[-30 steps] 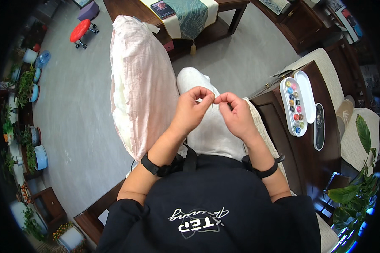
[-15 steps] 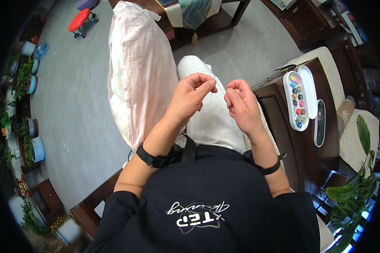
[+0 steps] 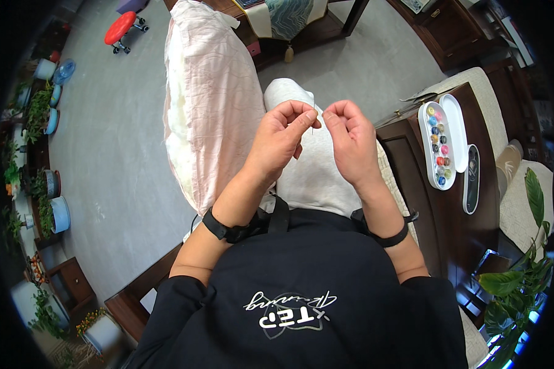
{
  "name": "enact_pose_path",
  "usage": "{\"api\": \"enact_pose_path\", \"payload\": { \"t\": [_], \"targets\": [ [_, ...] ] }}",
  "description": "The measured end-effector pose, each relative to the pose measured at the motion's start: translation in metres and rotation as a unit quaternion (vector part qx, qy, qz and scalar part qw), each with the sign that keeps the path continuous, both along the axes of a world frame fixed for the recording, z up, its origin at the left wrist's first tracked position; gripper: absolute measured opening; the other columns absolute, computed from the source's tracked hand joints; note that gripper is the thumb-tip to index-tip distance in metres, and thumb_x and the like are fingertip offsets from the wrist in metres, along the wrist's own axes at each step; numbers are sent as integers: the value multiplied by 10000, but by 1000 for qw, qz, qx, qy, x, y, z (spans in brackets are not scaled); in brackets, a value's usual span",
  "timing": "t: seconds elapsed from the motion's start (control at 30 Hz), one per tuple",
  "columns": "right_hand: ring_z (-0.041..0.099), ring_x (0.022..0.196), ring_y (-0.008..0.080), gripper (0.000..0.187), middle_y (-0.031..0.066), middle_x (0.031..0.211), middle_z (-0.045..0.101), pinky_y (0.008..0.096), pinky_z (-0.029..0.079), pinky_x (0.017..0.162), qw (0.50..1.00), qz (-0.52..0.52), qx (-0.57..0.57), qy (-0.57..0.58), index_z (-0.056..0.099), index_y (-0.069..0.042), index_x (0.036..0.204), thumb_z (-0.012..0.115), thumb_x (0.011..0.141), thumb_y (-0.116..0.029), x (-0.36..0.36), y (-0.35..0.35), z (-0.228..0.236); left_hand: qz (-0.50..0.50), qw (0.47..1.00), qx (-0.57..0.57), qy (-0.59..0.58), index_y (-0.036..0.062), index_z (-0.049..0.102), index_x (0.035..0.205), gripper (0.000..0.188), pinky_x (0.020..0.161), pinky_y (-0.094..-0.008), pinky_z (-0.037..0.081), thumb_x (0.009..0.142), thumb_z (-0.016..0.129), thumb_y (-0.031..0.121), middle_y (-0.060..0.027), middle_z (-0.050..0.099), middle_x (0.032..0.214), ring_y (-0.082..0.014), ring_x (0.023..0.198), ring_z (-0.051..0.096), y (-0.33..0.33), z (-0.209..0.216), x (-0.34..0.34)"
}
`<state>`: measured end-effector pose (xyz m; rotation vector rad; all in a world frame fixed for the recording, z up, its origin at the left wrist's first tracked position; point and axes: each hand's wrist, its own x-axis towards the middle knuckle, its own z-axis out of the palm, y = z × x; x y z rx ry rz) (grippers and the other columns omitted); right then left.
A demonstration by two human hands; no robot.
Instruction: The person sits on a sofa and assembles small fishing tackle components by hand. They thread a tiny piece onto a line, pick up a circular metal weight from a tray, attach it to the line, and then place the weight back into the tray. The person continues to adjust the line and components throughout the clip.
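Note:
A thin needle (image 3: pixel 313 130) stands nearly upright in the pinch of my left hand (image 3: pixel 280 135), its ends showing above and below the fingertips. Close beside it, my right hand (image 3: pixel 356 141) is closed, thumb against forefinger. Whatever those fingers hold is too fine to make out. Both hands hover over my light grey trouser leg (image 3: pixel 314 178). To the left of them lies a pale pink pillow cover (image 3: pixel 218 104), with white filling (image 3: pixel 177 111) showing along its left side.
On the dark wooden surface (image 3: pixel 474 240) at right sits an open white sewing box (image 3: pixel 426 154) with several colourful thread spools (image 3: pixel 441 147). Next to it lies a white-rimmed dark oval piece (image 3: pixel 471 178). A red wheeled stool (image 3: pixel 120 27) and potted plants (image 3: pixel 58 215) stand left.
My right hand has come up and closer to the left, its fingertips now almost at the needle. My left hand still pinches the needle, slightly higher. The view has shifted a little.

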<state>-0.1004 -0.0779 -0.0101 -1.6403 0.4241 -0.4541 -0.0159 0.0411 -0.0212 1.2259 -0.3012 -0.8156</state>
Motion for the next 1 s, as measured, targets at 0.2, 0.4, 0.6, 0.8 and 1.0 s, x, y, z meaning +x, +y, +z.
{"api": "enact_pose_path", "payload": {
  "t": [0.2, 0.4, 0.6, 0.8, 1.0],
  "targets": [
    [460, 582, 57, 175, 36, 677, 574, 236, 376, 517, 999, -9, -40, -34, 560, 14, 892, 534, 950, -148, 6, 2, 3, 21, 1000, -19, -8, 60, 607, 961, 157, 454, -165, 371, 932, 602, 214, -10, 633, 846, -7, 602, 474, 2, 4, 0],
    [551, 618, 79, 127, 69, 687, 605, 252, 439, 531, 996, -32, -72, -48, 569, 11, 887, 566, 926, -110, 8, 7, 9, 20, 999, -36, -11, 58, 605, 964, 156, 449, -166, 370, 932, 602, 211, -14, 634, 851, -7, 598, 471, 3, 5, -1],
    [616, 627, 249, 70, 129, 782, 637, 335, 486, 535, 981, -56, -170, -68, 571, -16, 884, 611, 869, -71, 10, 11, 7, 26, 999, -37, -19, 57, 590, 974, 157, 445, -171, 374, 935, 608, 208, 3, 609, 844, -7, 569, 453, 3, 5, -2],
    [584, 601, 152, 73, 94, 755, 625, 264, 459, 510, 957, -64, -266, -97, 580, -7, 906, 623, 880, -60, 12, 8, 0, 24, 998, -58, -14, 60, 587, 974, 147, 435, -180, 377, 939, 608, 201, 35, 551, 786, -3, 535, 422, 3, 5, -2],
    [630, 649, 268, 89, 128, 829, 639, 324, 530, 546, 936, -65, -333, -96, 572, -12, 916, 628, 858, -48, 11, 8, -3, 32, 997, -63, -20, 59, 584, 965, 155, 426, -177, 368, 936, 615, 209, 41, 540, 770, 0, 536, 420, 1, 5, -4]
  ]
}}
